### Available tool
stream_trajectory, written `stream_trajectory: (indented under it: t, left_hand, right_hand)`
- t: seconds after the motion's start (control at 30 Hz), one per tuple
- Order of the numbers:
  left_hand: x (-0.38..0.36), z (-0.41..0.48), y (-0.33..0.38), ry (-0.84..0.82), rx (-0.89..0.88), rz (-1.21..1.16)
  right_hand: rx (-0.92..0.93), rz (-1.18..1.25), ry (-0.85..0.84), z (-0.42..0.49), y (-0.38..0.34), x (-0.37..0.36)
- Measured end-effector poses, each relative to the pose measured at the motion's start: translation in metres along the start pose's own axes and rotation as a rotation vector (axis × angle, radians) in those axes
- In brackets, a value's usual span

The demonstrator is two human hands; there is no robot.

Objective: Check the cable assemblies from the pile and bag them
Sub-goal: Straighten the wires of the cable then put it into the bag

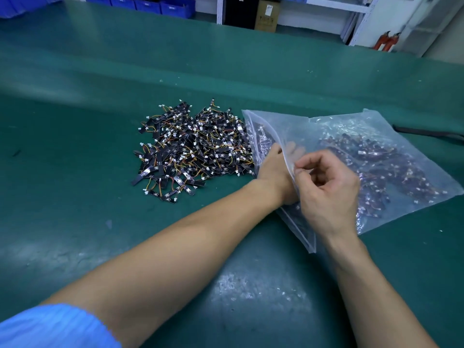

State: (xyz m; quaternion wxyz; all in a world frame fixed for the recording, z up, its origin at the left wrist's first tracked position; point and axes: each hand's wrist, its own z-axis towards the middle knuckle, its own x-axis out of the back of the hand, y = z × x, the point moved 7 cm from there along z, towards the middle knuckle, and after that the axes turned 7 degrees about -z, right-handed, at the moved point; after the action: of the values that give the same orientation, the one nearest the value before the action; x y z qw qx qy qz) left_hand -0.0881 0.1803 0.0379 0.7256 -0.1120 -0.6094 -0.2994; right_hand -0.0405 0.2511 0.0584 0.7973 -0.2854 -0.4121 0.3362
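A heap of small black cable assemblies [193,149] with coloured wires and white connectors lies on the green table mat [100,172]. Right of the heap lies a large clear plastic bag [391,136] holding many of the same assemblies. My left hand [275,172] reaches into the bag's mouth. Its fingers are blurred behind the plastic, so what they hold is hidden. My right hand [326,187] pinches the upper edge of the bag's opening between thumb and curled fingers and lifts it.
A dark strap-like object [426,133] lies on the mat beyond the bag at the right edge. Blue bins [150,5], a cardboard box [267,15] and white shelving [361,18] stand behind the table. Two red extinguishers [386,41] stand at the far right.
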Motion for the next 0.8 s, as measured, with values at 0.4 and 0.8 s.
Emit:
stream_trajectory:
  t: [0.4,0.8]
  left_hand:
    - [0.046,-0.099,-0.09,0.124,-0.008,-0.09]
    - [0.056,-0.12,-0.158,0.133,0.273,-0.039]
  right_hand:
    - [-0.046,-0.107,-0.201,-0.008,0.016,-0.024]
    - [-0.065,-0.336,-0.424,-0.015,0.027,-0.044]
